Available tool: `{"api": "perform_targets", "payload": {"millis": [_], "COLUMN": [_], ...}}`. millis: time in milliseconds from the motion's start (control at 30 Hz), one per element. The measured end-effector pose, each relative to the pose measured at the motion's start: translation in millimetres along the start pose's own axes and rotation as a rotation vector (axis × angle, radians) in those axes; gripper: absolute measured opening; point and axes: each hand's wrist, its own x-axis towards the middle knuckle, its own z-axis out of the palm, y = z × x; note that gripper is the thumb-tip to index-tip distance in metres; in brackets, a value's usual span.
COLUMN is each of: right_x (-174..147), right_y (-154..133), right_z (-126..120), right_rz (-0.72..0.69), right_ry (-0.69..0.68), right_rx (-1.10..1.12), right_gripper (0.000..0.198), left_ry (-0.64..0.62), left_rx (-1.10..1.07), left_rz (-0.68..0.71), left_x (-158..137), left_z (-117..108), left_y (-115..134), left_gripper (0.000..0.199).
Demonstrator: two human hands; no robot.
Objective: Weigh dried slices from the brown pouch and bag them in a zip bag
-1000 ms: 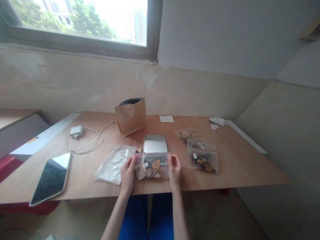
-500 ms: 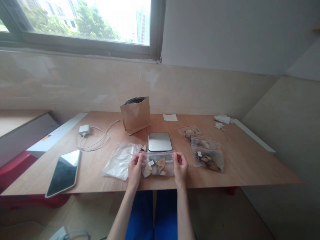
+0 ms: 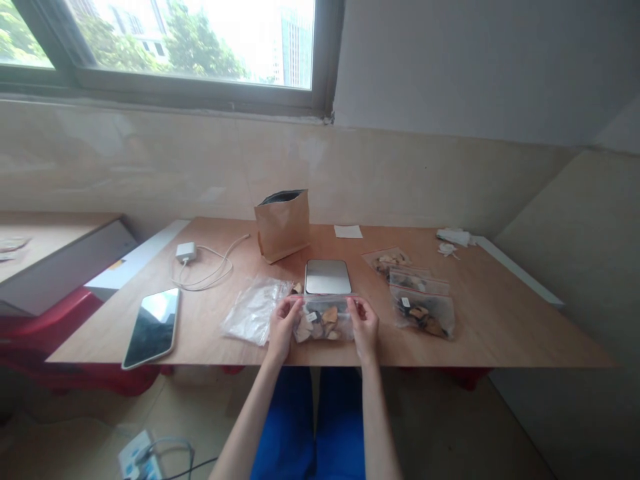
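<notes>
Between my hands is a clear zip bag with brownish dried pieces and a small white labelled packet inside. My left hand pinches its upper left corner, and my right hand pinches the upper right one. Just beyond the bag lies a flat silver scale. A pile of empty clear plastic bags rests beside my left hand. Right of my right hand, a filled zip bag lies with other filled bags behind it.
A brown paper pouch stands open-topped behind the scale. On the left are a tablet and a white charger with its cable. A white card and crumpled white scraps lie toward the back. The table's front edge runs close to my hands.
The whole view has shifted, so everything on the table appears slightly further right and higher. Both hands keep their pinch on the zip bag's top corners.
</notes>
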Motion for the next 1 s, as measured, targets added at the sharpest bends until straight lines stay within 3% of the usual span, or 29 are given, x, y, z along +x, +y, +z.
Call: {"api": "perform_targets", "payload": {"millis": [600, 800, 1000], "right_x": [-0.5, -0.4, -1.3], "right_y": [-0.7, -2.2, -6.1], "right_z": [-5.2, -3.2, -2.9], "right_rz": [-0.025, 0.007, 0.028], "right_ry": [-0.005, -0.011, -0.116], "right_rx": [0.031, 0.052, 0.071], "right_gripper": [0.027, 0.029, 0.028], "left_ry": [0.031, -0.116, -0.197], "left_rx": [-0.046, -0.011, 0.152], "left_rz": [0.008, -0.001, 0.122], "left_x": [-0.3, -1.3, -2.3], "left_z": [-2.0, -0.9, -0.6], "left_y": [-0.3, 1.2, 4.2], "left_gripper": [0.022, 0.026, 0.025]}}
